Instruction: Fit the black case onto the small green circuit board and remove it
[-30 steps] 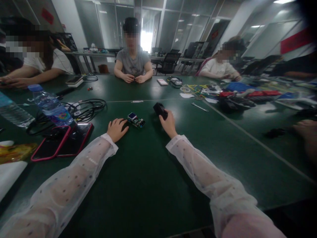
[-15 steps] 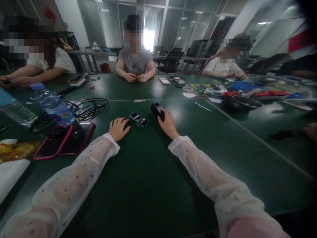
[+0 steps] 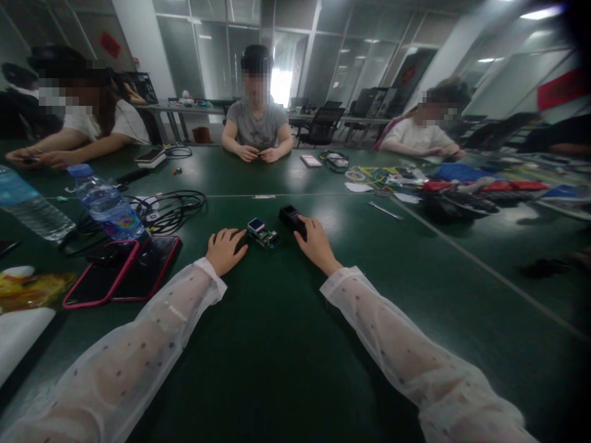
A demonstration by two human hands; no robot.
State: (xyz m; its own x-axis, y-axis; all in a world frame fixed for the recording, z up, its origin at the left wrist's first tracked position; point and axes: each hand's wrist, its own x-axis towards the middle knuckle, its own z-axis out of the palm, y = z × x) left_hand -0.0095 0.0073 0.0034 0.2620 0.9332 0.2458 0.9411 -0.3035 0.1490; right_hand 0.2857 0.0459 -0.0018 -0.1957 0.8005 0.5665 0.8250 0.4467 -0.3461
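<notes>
Right fingers (image 3: 309, 224) clasp a boxy black case (image 3: 289, 215) (left fingers (image 3: 234, 237) spread beside a bare circuit board (image 3: 266, 236)).

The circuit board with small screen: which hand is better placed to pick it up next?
The left hand, I think: it rests close beside the circuit board and appears to hold nothing, while the right hand holds the black device.

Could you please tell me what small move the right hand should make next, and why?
I would probably ease the right hand off the black case, since it appears to rest on the table beside the circuit board.
</notes>
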